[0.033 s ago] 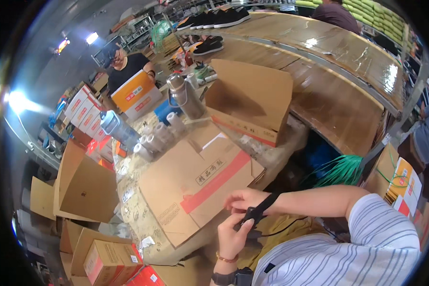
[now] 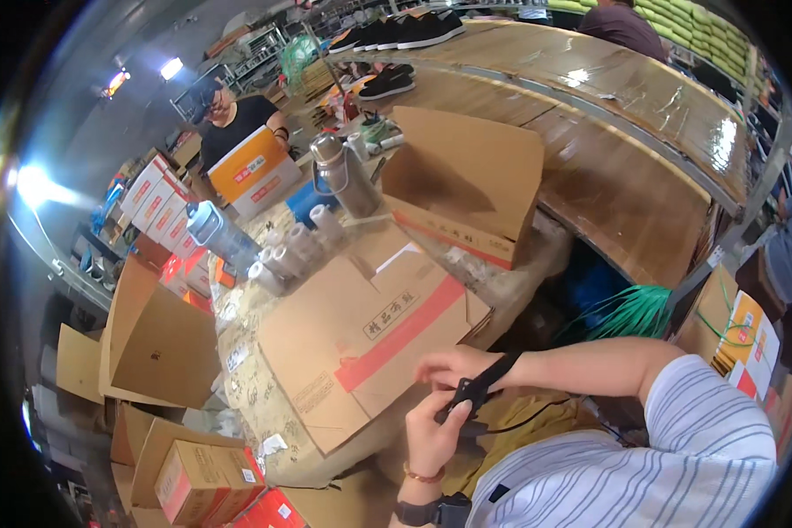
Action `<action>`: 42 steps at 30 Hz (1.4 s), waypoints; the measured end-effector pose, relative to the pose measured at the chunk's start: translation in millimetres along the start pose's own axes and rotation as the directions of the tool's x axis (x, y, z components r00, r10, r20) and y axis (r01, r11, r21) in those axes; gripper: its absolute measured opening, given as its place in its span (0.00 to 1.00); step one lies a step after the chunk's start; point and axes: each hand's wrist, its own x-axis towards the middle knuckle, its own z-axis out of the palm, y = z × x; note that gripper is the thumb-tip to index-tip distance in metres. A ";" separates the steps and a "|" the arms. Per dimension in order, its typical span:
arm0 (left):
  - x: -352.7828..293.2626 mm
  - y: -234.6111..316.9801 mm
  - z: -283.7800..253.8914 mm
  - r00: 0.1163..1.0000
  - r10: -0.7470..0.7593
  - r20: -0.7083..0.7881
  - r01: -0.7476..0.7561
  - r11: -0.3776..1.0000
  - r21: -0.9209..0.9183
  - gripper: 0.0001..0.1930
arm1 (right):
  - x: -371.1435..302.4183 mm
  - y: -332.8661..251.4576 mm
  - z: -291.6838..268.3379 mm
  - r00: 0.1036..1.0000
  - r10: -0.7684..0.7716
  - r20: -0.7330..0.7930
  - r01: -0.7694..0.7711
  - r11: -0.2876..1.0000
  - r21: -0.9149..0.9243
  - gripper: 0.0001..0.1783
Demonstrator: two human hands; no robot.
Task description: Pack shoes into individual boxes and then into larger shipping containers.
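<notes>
Far left, an open brown cardboard box (image 2: 154, 339) gapes on its side against the cluttered bench (image 2: 246, 387), with small orange-and-white cartons (image 2: 204, 480) stacked below it. Moving in, a row of white tape rolls (image 2: 292, 246) lines up behind the flat brown cardboard carton with a red stripe (image 2: 370, 339), which lies on the bench right in front of the person. Now the action: the left hand (image 2: 431, 436) is up from below, fingers curled and pinching the small black strap-like object (image 2: 477, 387), just off the carton's near edge. The right hand (image 2: 456, 365) comes across from the right, fingers closed on the same black piece; what exactly it is, hard to say at this size. Behind, a steel flask (image 2: 339, 176) stands beside a second open brown box (image 2: 466, 180).
</notes>
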 end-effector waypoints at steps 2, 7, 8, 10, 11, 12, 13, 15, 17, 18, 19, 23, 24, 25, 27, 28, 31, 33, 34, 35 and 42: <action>2.0 3.3 3.1 1.000 0.000 -0.029 -0.001 1.000 -0.017 0.06 | -2.4 6.1 -0.2 0.873 -0.483 0.065 0.452 0.753 -0.478 0.16; -0.4 -16.8 -5.8 0.968 -0.217 -0.126 0.161 0.922 -0.353 0.06 | -5.0 -4.8 8.8 0.972 0.060 0.229 -0.005 0.972 -0.233 0.21; -0.2 -16.9 -8.5 0.970 -0.214 -0.117 0.147 0.896 -0.418 0.07 | -9.5 8.5 11.3 0.977 -0.091 0.194 0.105 0.992 -0.067 0.23; 1.7 -10.8 -11.0 0.980 -0.167 -0.110 0.116 0.924 -0.364 0.07 | -7.5 19.7 -1.6 0.910 -0.041 0.413 0.112 0.982 -0.151 0.34; -0.3 -3.7 -15.7 0.985 -0.166 -0.055 0.133 0.915 -0.381 0.07 | -12.7 -10.9 -5.9 0.850 0.042 0.525 -0.022 0.999 -0.043 0.41; -1.5 4.6 -19.5 0.987 -0.158 0.003 0.146 0.906 -0.397 0.07 | -16.8 -40.2 -6.6 0.768 0.105 0.632 -0.168 0.985 0.040 0.48; -3.3 10.2 -20.6 0.985 -0.170 0.018 0.162 0.892 -0.422 0.07 | -19.6 -47.5 -4.6 0.780 0.068 0.623 -0.109 0.994 0.028 0.52; -5.0 12.7 -26.1 0.990 -0.129 0.052 0.139 0.923 -0.359 0.07 | -32.3 -57.3 1.3 0.844 0.026 0.536 0.057 0.989 -0.137 0.55; -4.7 13.1 -31.8 0.981 -0.195 0.011 0.189 0.930 -0.316 0.05 | -38.1 -67.0 14.0 0.931 -0.018 0.365 0.238 0.788 -0.568 0.47; -3.5 7.5 -40.5 0.966 -0.256 -0.039 0.236 0.931 -0.280 0.05 | -40.1 -76.7 17.8 0.950 -0.050 0.308 0.262 0.663 -0.702 0.44; -1.2 -12.8 -53.3 0.965 -0.163 -0.203 0.086 0.935 -0.345 0.06 | -49.5 -85.6 22.3 0.896 -0.152 0.418 0.444 0.239 -0.864 0.38; -10.0 -9.2 -94.1 0.866 -0.290 -0.409 0.026 0.841 -0.541 0.08 | -49.4 -62.7 19.4 0.883 -0.407 0.234 0.468 0.801 -0.372 0.32; -8.5 -0.1 -86.0 0.875 -0.270 -0.402 0.044 0.871 -0.489 0.07 | -42.8 -66.4 15.0 0.880 -0.475 -0.015 0.383 0.728 -0.568 0.38; -5.5 5.4 -81.0 0.883 -0.240 -0.403 0.051 0.904 -0.425 0.07 | -27.2 -62.9 19.2 0.860 -0.475 -0.186 0.372 0.834 -0.407 0.42; -0.9 4.9 -66.0 0.926 -0.136 -0.351 0.058 0.973 -0.224 0.07 | 8.5 -35.1 32.2 0.857 -0.422 -0.296 0.418 0.905 -0.079 0.47; 2.5 5.7 -61.4 0.943 -0.099 -0.318 0.061 0.990 -0.126 0.07 | 22.6 -33.7 44.2 0.878 -0.415 -0.236 0.444 0.893 0.080 0.48; 9.4 13.8 -55.8 0.939 -0.184 -0.291 0.129 0.972 -0.198 0.08 | 27.2 -39.1 61.2 0.926 -0.286 -0.245 0.362 0.858 0.365 0.34; 16.3 -5.3 -60.3 0.913 0.046 -0.405 -0.027 0.998 0.052 0.08 | 34.4 -32.6 62.7 0.908 -0.273 -0.319 0.374 0.870 0.321 0.24; 19.1 -10.0 -61.2 0.851 0.292 -0.436 -0.159 0.935 0.317 0.09 | 35.1 -26.8 63.1 0.915 -0.177 -0.362 0.319 0.866 0.384 0.19; 19.4 -10.8 -61.8 0.871 0.133 -0.472 -0.096 0.990 0.102 0.11 | 38.8 -22.1 67.0 0.896 -0.126 -0.425 0.346 0.798 0.494 0.17; 49.6 -16.0 -89.7 0.753 -0.137 -0.644 -0.131 0.927 -0.351 0.13 | 16.0 -30.5 56.1 0.994 -0.077 -0.082 0.104 0.908 0.407 0.18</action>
